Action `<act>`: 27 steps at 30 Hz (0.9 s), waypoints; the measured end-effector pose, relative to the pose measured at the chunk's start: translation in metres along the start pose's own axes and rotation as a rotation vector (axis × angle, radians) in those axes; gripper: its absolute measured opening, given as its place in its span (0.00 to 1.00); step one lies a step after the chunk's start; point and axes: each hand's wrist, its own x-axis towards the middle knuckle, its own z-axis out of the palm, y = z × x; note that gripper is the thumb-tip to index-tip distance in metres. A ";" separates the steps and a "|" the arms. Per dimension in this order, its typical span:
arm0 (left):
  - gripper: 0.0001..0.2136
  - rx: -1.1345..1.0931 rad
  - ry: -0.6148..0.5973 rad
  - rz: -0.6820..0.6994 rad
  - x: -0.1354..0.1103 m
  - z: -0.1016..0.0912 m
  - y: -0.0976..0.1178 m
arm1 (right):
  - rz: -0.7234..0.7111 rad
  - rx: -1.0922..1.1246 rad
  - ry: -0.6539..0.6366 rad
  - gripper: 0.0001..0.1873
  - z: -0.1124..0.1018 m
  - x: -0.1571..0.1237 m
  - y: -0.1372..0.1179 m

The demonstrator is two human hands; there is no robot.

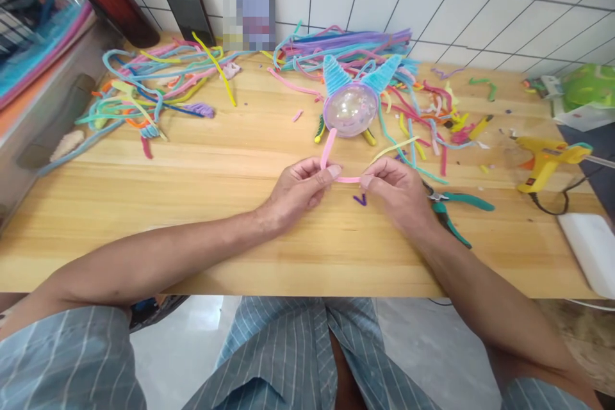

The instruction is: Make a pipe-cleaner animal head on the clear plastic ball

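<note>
Between my two hands runs a pink pipe cleaner (350, 179), bent so that one end rises past my left fingers. My left hand (307, 189) pinches it between thumb and fingers near the bend. On the right, my right hand (391, 186) is closed on the other end, and a pale yellow pipe cleaner (394, 148) lies just behind that hand. Beyond them sits a clear plastic ball (350, 110) with a purple rim and two blue pipe-cleaner ears (384, 73). A small purple pipe-cleaner piece (360, 200) rests below the pink strip.
Teal-handled pliers (461, 202) lie beside my right wrist. A yellow glue gun (548, 160) and a white box (589, 253) are at the right. Tangled pipe cleaners (144, 86) cover the back left, and a purple bundle (350, 43) lies by the tiled wall. A plastic bin (43, 102) stands left.
</note>
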 end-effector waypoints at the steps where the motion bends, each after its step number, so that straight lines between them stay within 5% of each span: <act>1: 0.23 -0.001 0.034 0.012 0.002 -0.001 0.003 | -0.012 -0.012 0.029 0.14 -0.003 0.002 0.001; 5: 0.24 0.054 0.078 0.041 0.006 -0.003 0.007 | -0.031 0.059 0.080 0.16 -0.008 0.007 0.002; 10: 0.23 0.214 -0.021 0.022 0.002 -0.003 -0.003 | 0.014 0.252 0.050 0.22 0.000 0.003 -0.004; 20: 0.22 0.104 0.056 0.136 0.008 -0.007 -0.012 | -0.124 0.127 0.094 0.18 0.007 -0.001 -0.001; 27: 0.22 0.089 -0.031 0.168 0.006 -0.008 -0.015 | -0.175 0.060 0.082 0.15 0.009 -0.005 -0.002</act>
